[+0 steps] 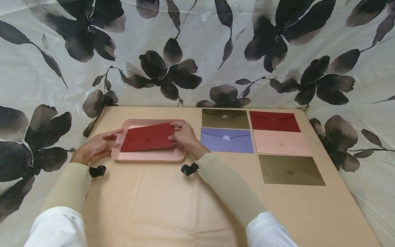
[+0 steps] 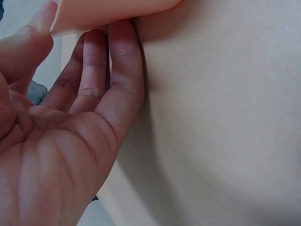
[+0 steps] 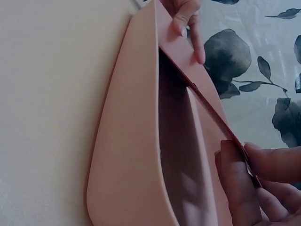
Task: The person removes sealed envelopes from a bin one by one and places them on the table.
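A red envelope (image 1: 148,138) lies tilted over the pink tray (image 1: 148,159), its right end raised. My right hand (image 1: 186,136) pinches that end between thumb and fingers; in the right wrist view, the envelope (image 3: 214,110) shows edge-on, slanting across the tray (image 3: 127,122). At the tray's left end is my left hand (image 1: 98,146). The left wrist view shows this hand (image 2: 70,136) with its thumb at the tray's rim (image 2: 108,12) and its fingers bent against the underside. The envelope's far edge is hidden from the head view by its own face.
Right of the tray lie a gold envelope (image 1: 225,121), a lavender envelope (image 1: 226,145), another red envelope (image 1: 276,123), a pink envelope (image 1: 282,147) and a second gold envelope (image 1: 291,176). They rest on a beige-covered table (image 1: 154,206). Behind hangs a floral cloth (image 1: 213,68).
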Tool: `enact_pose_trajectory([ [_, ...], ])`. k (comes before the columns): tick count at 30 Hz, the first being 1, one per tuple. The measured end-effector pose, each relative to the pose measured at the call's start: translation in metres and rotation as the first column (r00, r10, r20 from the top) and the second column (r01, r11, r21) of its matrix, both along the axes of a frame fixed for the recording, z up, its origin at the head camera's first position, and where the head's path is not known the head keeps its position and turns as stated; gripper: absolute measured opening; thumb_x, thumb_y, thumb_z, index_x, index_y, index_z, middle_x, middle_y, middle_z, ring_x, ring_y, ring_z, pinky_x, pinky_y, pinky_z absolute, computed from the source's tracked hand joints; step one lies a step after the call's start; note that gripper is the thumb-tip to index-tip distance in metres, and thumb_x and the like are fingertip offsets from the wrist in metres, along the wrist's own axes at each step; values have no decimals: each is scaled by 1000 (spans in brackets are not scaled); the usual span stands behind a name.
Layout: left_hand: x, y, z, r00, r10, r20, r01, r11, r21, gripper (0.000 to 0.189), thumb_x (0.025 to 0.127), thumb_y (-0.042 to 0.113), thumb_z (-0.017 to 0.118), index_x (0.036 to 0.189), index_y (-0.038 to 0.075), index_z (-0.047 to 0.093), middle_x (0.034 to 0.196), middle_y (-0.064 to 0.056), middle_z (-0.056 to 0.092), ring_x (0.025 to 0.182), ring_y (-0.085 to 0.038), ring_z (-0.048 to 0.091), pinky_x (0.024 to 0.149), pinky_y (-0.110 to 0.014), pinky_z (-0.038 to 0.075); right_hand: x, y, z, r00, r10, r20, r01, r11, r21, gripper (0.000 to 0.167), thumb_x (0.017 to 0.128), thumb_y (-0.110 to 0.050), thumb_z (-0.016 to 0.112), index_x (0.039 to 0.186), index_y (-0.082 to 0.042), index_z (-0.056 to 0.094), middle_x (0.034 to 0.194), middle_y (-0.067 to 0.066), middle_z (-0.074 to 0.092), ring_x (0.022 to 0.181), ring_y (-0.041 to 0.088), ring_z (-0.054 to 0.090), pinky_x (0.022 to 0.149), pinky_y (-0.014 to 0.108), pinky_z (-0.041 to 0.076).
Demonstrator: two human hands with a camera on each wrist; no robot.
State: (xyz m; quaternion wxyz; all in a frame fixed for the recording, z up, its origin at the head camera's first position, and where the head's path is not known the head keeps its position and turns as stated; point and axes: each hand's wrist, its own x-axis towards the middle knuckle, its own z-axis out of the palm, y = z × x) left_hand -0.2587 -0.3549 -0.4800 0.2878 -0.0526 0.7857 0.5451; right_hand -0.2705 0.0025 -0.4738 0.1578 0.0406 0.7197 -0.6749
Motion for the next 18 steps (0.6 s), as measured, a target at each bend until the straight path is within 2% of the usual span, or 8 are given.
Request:
enact_pose_trajectory([
  [3, 0, -1, 0, 1000, -1, -2, 1, 1000, 6, 81, 103, 19, 65, 167, 29, 17, 175, -23, 3, 113, -5, 60, 94, -29, 60, 0, 0, 0, 1000, 10, 21, -10, 1000, -16, 63, 78, 17, 75, 134, -10, 69, 145, 17, 62, 87, 24, 74, 68, 40, 64],
  [6, 0, 0, 0, 1000, -3, -2, 3, 1000, 6, 81, 103, 18, 65, 167, 30, 16, 175, -22, 3, 113, -4, 59, 93, -27, 60, 1, 3, 2, 1000, 8, 21, -8, 1000, -12, 63, 76, 18, 75, 132, -11, 71, 144, 16, 63, 86, 22, 72, 68, 41, 64],
  [12, -2, 0, -1, 1000, -4, 5, 4, 1000, 28, 82, 103, 16, 64, 168, 29, 15, 175, -21, 4, 107, 4, 58, 91, -24, 59, 2, 19, 8, 1000, 25, 0, -25, 999, -23, 61, 78, 17, 74, 132, -11, 71, 139, 16, 67, 85, 18, 72, 62, 31, 62],
  [18, -1, 0, -2, 1000, -5, 6, 5, 1000, 0, 80, 104, 17, 63, 167, 30, 15, 176, -21, 2, 111, 1, 58, 91, -24, 59, 6, 39, 11, 999, 45, 11, -44, 997, -68, 62, 81, 18, 72, 136, -10, 69, 142, 16, 66, 86, 17, 72, 61, 27, 60],
])
